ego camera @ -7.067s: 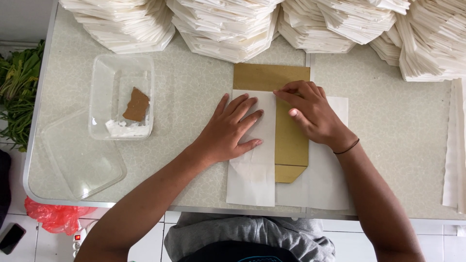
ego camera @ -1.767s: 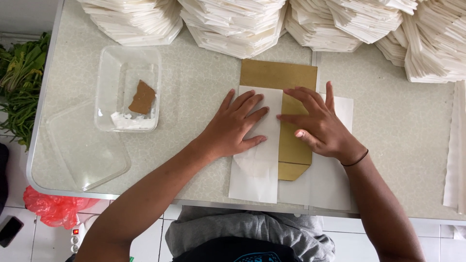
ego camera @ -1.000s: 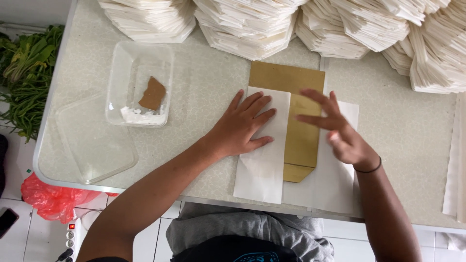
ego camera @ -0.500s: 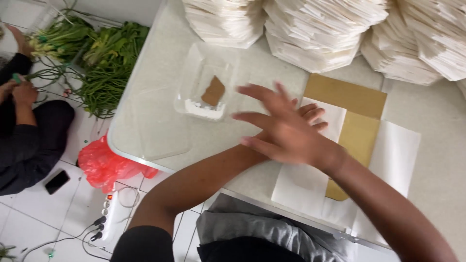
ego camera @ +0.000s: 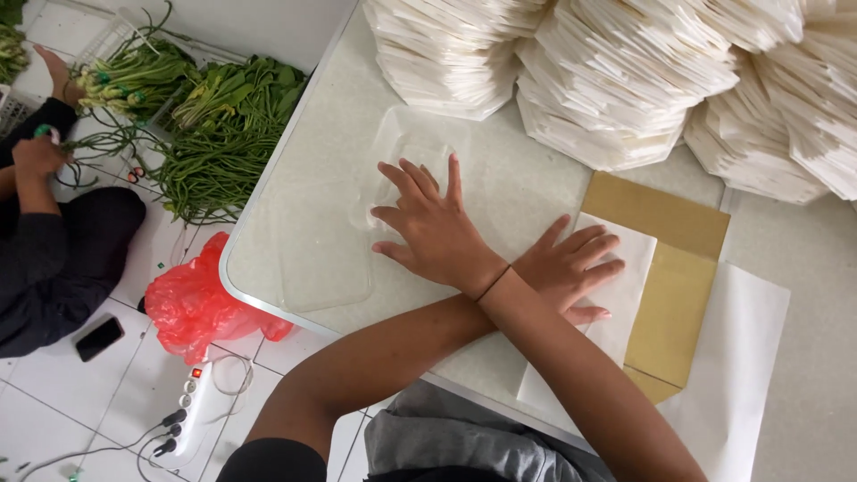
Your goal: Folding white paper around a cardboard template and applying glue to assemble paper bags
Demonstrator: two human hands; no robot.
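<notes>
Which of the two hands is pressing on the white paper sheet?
The left hand, lying flat on the white paper sheet. The right hand crosses over it and reaches the clear plastic tray.

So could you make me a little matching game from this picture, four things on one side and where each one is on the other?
Things:
1. right hand
2. left hand
3. red plastic bag
4. stacks of folded white paper

Places:
a. on the floor by the table's corner
b. along the far side of the table
c. flat on the white sheet beside the brown card template
d. crossed over to the clear plastic container

Pairs: 1-d, 2-c, 3-a, 4-b
</notes>
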